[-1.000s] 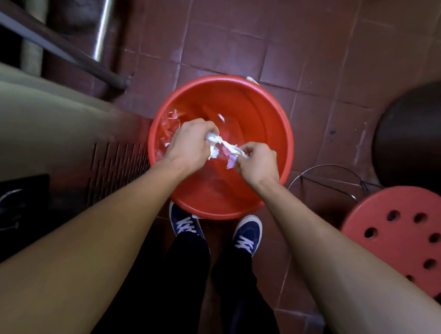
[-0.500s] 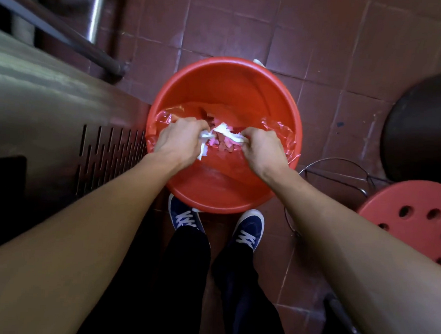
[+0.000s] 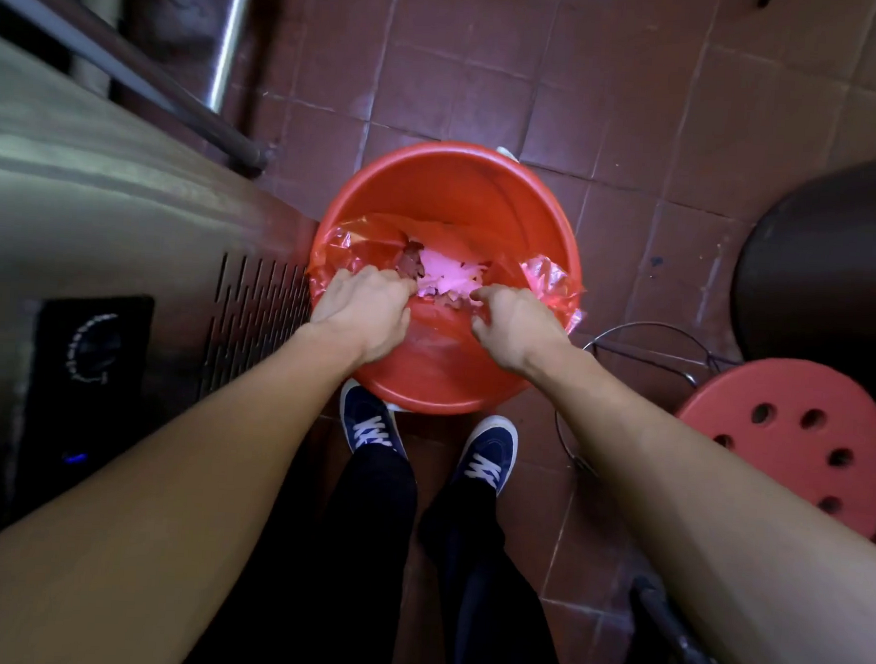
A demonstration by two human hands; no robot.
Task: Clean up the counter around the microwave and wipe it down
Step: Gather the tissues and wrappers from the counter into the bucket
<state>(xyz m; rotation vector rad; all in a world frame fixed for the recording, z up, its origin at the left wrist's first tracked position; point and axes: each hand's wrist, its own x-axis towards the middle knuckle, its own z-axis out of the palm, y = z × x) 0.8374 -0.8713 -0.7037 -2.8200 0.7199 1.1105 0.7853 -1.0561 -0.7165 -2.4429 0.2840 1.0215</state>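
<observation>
A round red bucket (image 3: 449,180) stands on the floor just ahead of my feet. Inside it is a thin red plastic bag (image 3: 550,276), its mouth pulled wide. My left hand (image 3: 363,307) grips the bag's near left edge with curled fingers. My right hand (image 3: 515,325) pinches the near right edge. Between them, white crumpled paper and reddish scraps (image 3: 446,276) lie inside the bag.
A stainless steel appliance (image 3: 102,212) with vent slots and a dark dial panel fills the left. A red stool with holes (image 3: 795,442) stands at the right, a dark round object (image 3: 835,261) behind it. A wire frame (image 3: 643,342) lies on the red tiled floor.
The white paper that both hands held together now lies loose in the bag. My hands have moved apart and spread the bag's mouth.
</observation>
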